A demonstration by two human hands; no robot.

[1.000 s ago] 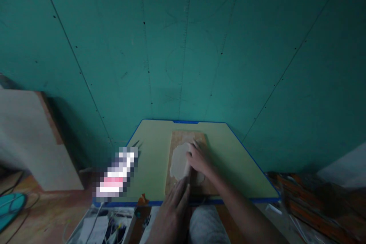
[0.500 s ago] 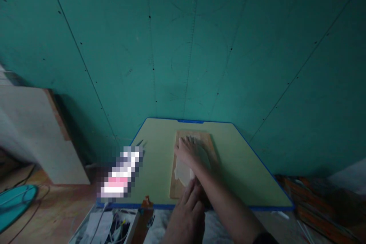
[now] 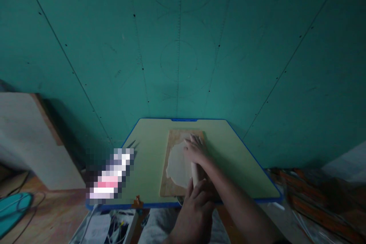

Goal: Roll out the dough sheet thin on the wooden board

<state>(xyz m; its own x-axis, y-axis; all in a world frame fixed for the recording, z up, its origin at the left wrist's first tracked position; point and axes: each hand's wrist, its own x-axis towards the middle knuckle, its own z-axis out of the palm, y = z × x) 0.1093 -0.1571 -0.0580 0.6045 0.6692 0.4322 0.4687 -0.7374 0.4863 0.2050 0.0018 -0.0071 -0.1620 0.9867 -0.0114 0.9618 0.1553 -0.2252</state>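
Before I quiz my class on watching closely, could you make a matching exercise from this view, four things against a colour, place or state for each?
Things:
1. Dough
2. Rolling pin
3. Table
4. Wall

Descriptions:
A. Pale green with a blue rim
B. Spread flat on the wooden board
C. Dark green with drawn circles
D. Under the left hand and right hand

Pairs: 1-B, 2-D, 3-A, 4-C

Interior of an apparently unfinished room, whether in a home or a workshop being indeterminable. Bare green wallboard point(image 3: 246, 65) displays straight seams point(image 3: 68, 59), dark fastener spots point(image 3: 134, 15) and pencil-like marks point(image 3: 160, 61); a pale panel point(image 3: 25, 133) stands at left, and an open box point(image 3: 132, 223) holds tangled cables point(image 3: 116, 233).
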